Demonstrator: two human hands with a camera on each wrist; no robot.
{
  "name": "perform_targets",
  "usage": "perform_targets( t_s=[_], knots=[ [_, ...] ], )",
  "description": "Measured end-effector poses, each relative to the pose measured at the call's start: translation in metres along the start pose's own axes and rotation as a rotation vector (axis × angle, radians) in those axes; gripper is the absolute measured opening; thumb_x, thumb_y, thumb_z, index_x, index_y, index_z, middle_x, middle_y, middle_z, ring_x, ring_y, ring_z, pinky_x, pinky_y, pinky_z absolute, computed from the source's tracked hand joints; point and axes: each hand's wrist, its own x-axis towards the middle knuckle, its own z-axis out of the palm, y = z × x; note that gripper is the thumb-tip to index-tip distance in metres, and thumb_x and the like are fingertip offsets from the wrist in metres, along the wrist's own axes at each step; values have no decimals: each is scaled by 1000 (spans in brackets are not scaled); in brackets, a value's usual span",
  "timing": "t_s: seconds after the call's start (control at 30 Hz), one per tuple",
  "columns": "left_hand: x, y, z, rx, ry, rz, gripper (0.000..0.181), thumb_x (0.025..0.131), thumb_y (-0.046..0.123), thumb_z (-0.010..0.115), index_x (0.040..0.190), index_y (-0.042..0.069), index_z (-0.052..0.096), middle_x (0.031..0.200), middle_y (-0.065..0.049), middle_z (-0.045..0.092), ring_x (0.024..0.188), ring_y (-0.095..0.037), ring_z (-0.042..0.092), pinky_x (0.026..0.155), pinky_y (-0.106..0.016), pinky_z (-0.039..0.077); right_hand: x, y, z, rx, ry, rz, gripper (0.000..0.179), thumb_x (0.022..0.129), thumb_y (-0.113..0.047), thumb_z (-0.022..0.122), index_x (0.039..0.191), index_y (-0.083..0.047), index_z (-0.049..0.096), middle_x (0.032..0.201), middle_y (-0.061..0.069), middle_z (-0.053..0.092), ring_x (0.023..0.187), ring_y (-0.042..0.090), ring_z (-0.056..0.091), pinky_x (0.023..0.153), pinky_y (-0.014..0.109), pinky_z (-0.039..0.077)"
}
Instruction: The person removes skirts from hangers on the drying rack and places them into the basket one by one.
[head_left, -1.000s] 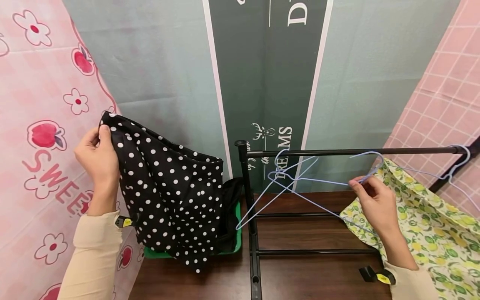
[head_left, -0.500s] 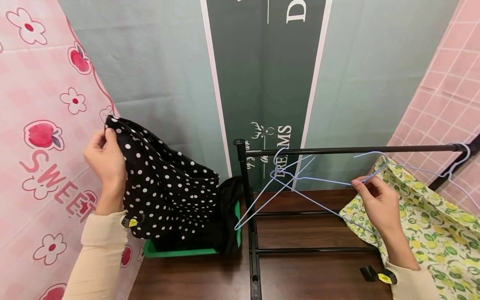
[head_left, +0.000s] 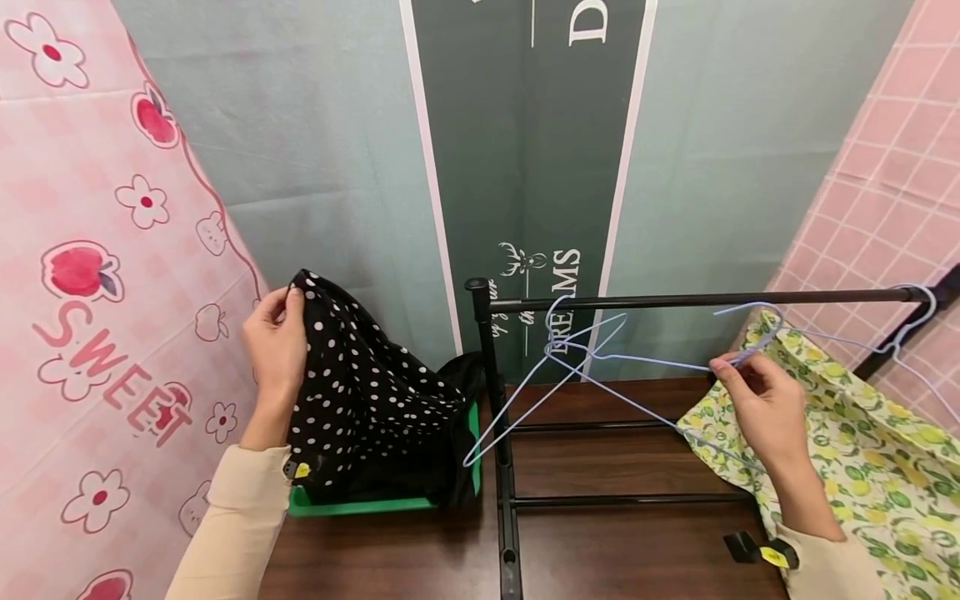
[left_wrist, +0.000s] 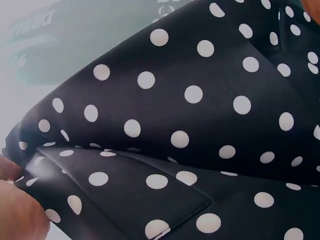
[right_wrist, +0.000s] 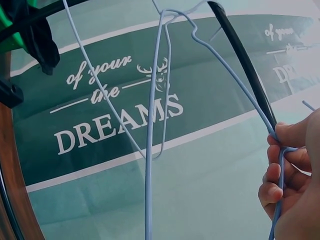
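At the left of the head view my left hand [head_left: 277, 343] pinches an upper corner of a black garment with white polka dots [head_left: 337, 392]. The garment droops from the fingers toward a green basket [head_left: 375, 507]. Up close in the left wrist view, the dotted cloth [left_wrist: 170, 95] shows a folded edge and a pointed flap, with thumb and fingertip at the lower left. My right hand [head_left: 765, 408] pinches a blue wire hanger [head_left: 656, 362] just below its hook, under the black rail [head_left: 675, 301]. Its far end overlaps another blue hanger [head_left: 517, 397] at the rack's left end.
Other black cloth [head_left: 459, 442] fills the basket's right side, close to the rack's left post [head_left: 501, 467]. A lemon-print cloth [head_left: 847, 433] hangs at the right, near a further blue hanger [head_left: 896, 346] on the rail. The wooden surface [head_left: 622, 550] lies beneath.
My left hand has moved right and down, bringing the polka-dot garment lower over the basket; its cloth has bunched together. My right hand has shifted slightly right with the hanger.
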Motion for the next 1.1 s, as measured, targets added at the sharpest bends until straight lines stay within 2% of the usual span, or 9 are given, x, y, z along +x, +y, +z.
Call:
perform_targets(
  t_s=[0.2, 0.37, 0.47, 0.63, 0.73, 0.83, 0.93, 1.0, 1.1],
  knots=[
    [-13, -11, 9, 41, -87, 21, 27, 106, 21, 67, 110, -2, 79, 94, 11, 74, 76, 7, 66, 70, -10, 53, 1, 3, -1, 16, 34, 16, 3, 97, 2, 75, 99, 3, 74, 81, -31, 64, 65, -5, 52, 63, 9, 40],
    [-26, -21, 14, 76, -158, -23, 27, 107, 22, 66, 112, -1, 79, 103, -6, 77, 73, 11, 65, 66, -9, 52, 0, 4, -3, 41, 38, 55, 4, 97, 2, 75, 99, 0, 75, 82, -29, 66, 69, -5, 56, 65, 8, 42],
    [-32, -28, 16, 83, -205, -54, 29, 108, 24, 65, 114, -1, 78, 111, -17, 78, 74, 14, 65, 66, -8, 51, -1, 2, -4, 61, 48, 40, 4, 96, 5, 74, 100, 3, 75, 83, -30, 67, 71, -7, 58, 67, 6, 44],
    [-39, -40, 20, 133, -263, -88, 31, 109, 27, 63, 119, 2, 78, 118, -20, 78, 79, 16, 64, 69, -6, 50, -2, 2, -5, 92, 60, 8, 5, 96, 9, 72, 100, 11, 73, 83, -31, 67, 72, -9, 60, 68, 6, 46],
    [-43, -47, 23, 155, -296, -111, 32, 110, 28, 62, 121, 2, 77, 120, -19, 78, 87, 6, 69, 70, -5, 50, -3, 3, -7, 99, 63, 24, 4, 96, 8, 72, 99, 9, 74, 84, -30, 68, 74, -8, 62, 70, 5, 47],
    [-48, -53, 27, 176, -329, -125, 31, 110, 27, 62, 122, 2, 77, 122, -18, 78, 99, -14, 76, 71, -4, 50, -4, 5, -8, 87, 67, 54, 4, 97, 5, 73, 99, 2, 76, 83, -29, 69, 74, -8, 62, 70, 5, 47],
    [-54, -58, 30, 205, -367, -131, 30, 110, 27, 62, 121, 4, 77, 123, -18, 78, 108, -30, 77, 71, -4, 48, -5, 7, -10, 59, 72, 65, 2, 98, 1, 74, 99, 2, 76, 82, -31, 68, 73, -8, 61, 67, 6, 45],
    [-59, -60, 32, 235, -397, -127, 30, 110, 28, 63, 121, 6, 78, 122, -17, 78, 111, -32, 77, 74, -6, 48, -6, 7, -11, 41, 75, 70, 3, 98, -1, 75, 98, 2, 76, 82, -32, 67, 72, -8, 60, 66, 6, 44],
    [-66, -63, 36, 276, -445, -95, 29, 109, 30, 64, 120, 8, 79, 117, -14, 79, 105, -29, 76, 80, -19, 51, -6, 7, -11, 19, 76, 70, 5, 99, -4, 75, 96, 0, 76, 83, -33, 67, 72, -8, 59, 65, 7, 43]
  ],
)
